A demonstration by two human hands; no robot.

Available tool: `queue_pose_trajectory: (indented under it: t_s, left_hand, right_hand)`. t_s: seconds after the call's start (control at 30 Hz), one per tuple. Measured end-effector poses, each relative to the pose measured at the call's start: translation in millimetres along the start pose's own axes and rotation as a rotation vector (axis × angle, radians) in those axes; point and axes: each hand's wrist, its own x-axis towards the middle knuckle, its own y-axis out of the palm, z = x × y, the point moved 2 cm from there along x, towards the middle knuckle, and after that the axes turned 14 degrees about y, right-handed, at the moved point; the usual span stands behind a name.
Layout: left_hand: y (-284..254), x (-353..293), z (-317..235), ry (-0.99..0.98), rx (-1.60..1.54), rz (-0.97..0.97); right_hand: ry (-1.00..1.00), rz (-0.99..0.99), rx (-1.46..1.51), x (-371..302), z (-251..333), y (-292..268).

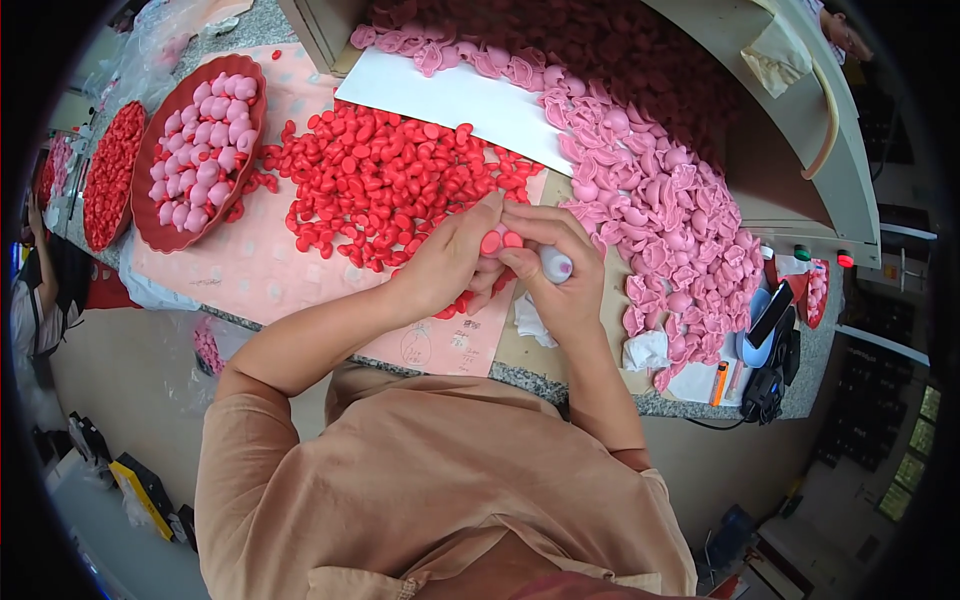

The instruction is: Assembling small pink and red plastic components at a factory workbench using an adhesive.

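Observation:
My two hands meet in front of me over the table. The fingers of my left hand [450, 255] are closed around a small pink piece with two round red parts [499, 241] on it. Close against it, my right hand [560, 270] is wrapped round a whitish, rounded tube [555, 265] whose purplish end faces up; its fingertips also touch the red parts. Just beyond my left hand spreads a heap of small glossy red pieces [375, 180]. Right of my right hand lies a large pile of pink pieces with thin ragged edges [690, 230]. My fingers hide part of what they hold.
At the left stands a red scalloped tray [190, 236] of pink-and-red pieces, beside another tray of red pieces [115, 180]. An open-fronted cabinet [815, 215] rises at the back right. Crumpled tissue [645, 350], an orange cutter [719, 383] and a black cable [765, 390] lie at the right.

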Motion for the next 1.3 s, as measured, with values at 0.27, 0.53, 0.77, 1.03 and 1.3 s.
queue_pose_trajectory:
  t_s: [0.27, 0.53, 0.77, 1.03, 1.3]
  left_hand:
    - [7, -3, -5, 0.285, 0.141, 0.014]
    - [11, -3, -12, 0.526, 0.387, 0.119]
    - [5, 4, -4, 0.744, 0.516, 0.23]
    - [8, -2, -5, 0.907, 0.57, 0.183]
    - [9, -7, -8, 0.669, 0.535, 0.235]
  right_hand:
    - [0.288, 0.15, 0.663, -4, 17, 7]
    - [0.4, 0.222, 0.536, -5, 7, 2]
    - [0.301, 0.225, 0.591, -11, -5, 5]
    - [0.433, 0.354, 0.605, -13, 2, 2]
    - [0.323, 0.257, 0.57, -16, 12, 4]
